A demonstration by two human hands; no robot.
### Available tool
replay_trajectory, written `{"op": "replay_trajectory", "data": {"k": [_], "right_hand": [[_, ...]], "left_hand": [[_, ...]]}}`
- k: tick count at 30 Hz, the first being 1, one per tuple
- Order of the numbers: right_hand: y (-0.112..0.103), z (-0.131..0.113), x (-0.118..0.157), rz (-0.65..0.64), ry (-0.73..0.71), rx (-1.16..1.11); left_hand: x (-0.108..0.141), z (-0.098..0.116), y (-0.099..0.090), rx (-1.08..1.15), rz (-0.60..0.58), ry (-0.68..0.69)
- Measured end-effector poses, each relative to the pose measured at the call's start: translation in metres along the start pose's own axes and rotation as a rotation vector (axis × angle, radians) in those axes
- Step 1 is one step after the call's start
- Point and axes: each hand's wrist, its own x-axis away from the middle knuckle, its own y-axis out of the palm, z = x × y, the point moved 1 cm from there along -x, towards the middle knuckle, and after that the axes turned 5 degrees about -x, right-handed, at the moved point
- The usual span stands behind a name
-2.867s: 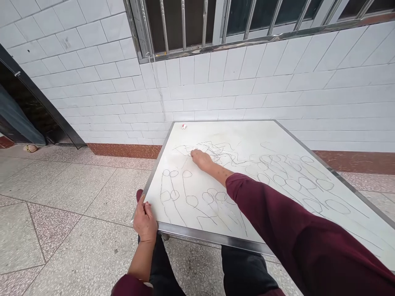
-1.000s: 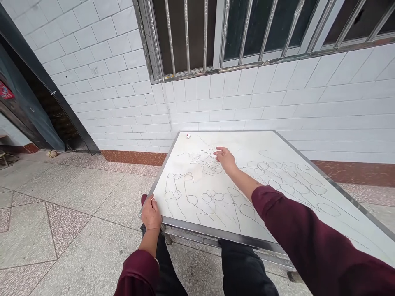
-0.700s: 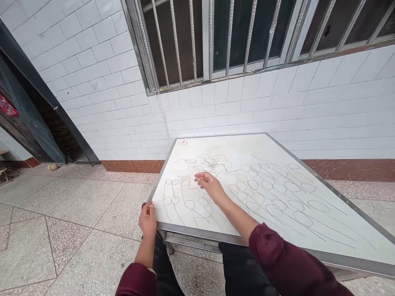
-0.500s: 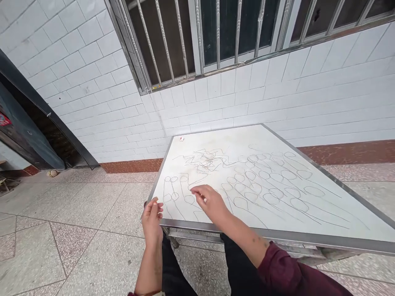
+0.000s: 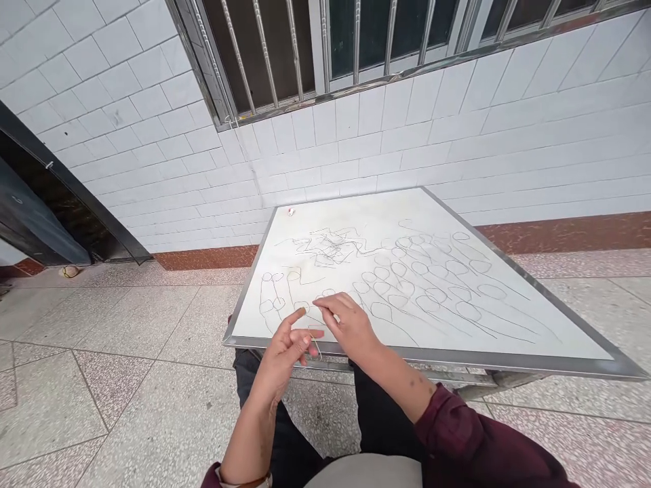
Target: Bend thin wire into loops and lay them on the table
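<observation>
1. Pale, thin wire loop (image 5: 316, 346) between the two hands, just over the near metal edge of the table (image 5: 407, 354); exact hold too fine to make out.
2. Left hand (image 5: 281, 350) above that edge, turned toward the other hand, with fingers (image 5: 301, 313) apart, pointer finger raised, and nothing clearly clamped.
3. Right hand (image 5: 350, 327) just beside it, over the white tabletop, with fingers (image 5: 325, 306) curled and close together; no telling whether they pinch the wire.
4. Likely handling: almost weightless, springy, easily bent and easily dropped. Best taken near the top of the loop in a gentle pinch between thumb and pointer finger, without squeezing across the curve.
5. Around the hands: rows of similar thin loops with long tails (image 5: 411, 285) on the tabletop, a dense tangle of lines (image 5: 328, 245) farther off, and a tiny red-and-white object (image 5: 290, 211) near the far corner.
</observation>
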Motion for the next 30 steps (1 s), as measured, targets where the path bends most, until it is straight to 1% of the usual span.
{"op": "replay_trajectory", "data": {"k": [3, 6, 8, 11, 12, 14, 16, 20, 23, 26, 30], "right_hand": [[-0.003, 0.004, 0.004, 0.013, 0.02, 0.022], [-0.007, 0.012, 0.007, -0.01, 0.021, 0.086], [-0.01, 0.018, 0.01, -0.053, 0.013, 0.14], [-0.012, 0.027, 0.014, -0.138, 0.009, 0.18], [-0.012, 0.028, 0.015, -0.179, 0.002, 0.176], [-0.012, 0.025, 0.017, -0.289, -0.028, 0.162], [-0.013, 0.016, 0.017, -0.383, -0.078, 0.165], [-0.016, -0.01, 0.014, -0.432, -0.172, 0.22], [-0.017, -0.024, 0.014, -0.524, -0.191, 0.213], [-0.017, -0.026, 0.017, -0.612, -0.149, 0.209], [-0.025, -0.018, 0.017, -0.656, -0.15, 0.255]], "left_hand": [[0.006, -0.006, 0.008, 0.018, -0.113, -0.074], [0.009, -0.014, 0.011, -0.027, -0.147, -0.106], [0.01, -0.017, 0.008, -0.06, -0.098, -0.071], [0.012, -0.014, 0.001, -0.084, 0.066, 0.039], [0.013, -0.012, -0.001, -0.079, 0.111, 0.075], [0.017, -0.006, -0.004, -0.053, 0.153, 0.118], [0.021, -0.002, -0.003, -0.01, 0.15, 0.115], [0.025, 0.0, 0.001, 0.082, 0.116, 0.09], [0.024, -0.004, 0.004, 0.157, 0.114, 0.103], [0.023, -0.007, 0.005, 0.287, 0.117, 0.074], [0.025, -0.007, 0.005, 0.399, 0.136, 0.009]]}}
